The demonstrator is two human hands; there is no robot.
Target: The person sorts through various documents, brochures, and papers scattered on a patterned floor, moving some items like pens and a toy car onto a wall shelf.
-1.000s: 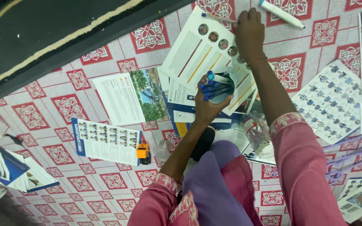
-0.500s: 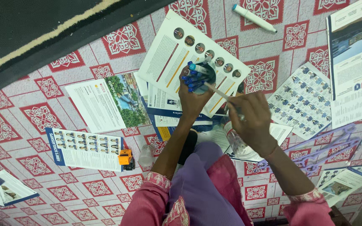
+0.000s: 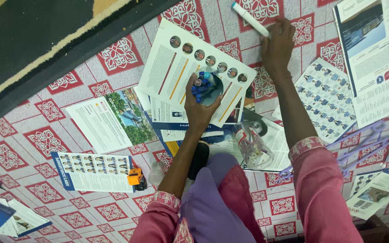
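Left hand [image 3: 197, 110] grips a cup [image 3: 212, 88] of blue pens, while right hand [image 3: 276, 45], fingers curled, closes on a white marker [image 3: 250, 19] lying diagonally on the mat beyond, far from the left.

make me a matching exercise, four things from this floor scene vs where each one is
Things:
1. white marker
2. cup of pens
3. orange toy truck
4. clear plastic bottle

Places:
a. lying on papers between the forearms
b. in the left hand
c. under the right hand fingertips
d. by the sheet of small portraits

Pairs: 1-c, 2-b, 3-d, 4-a
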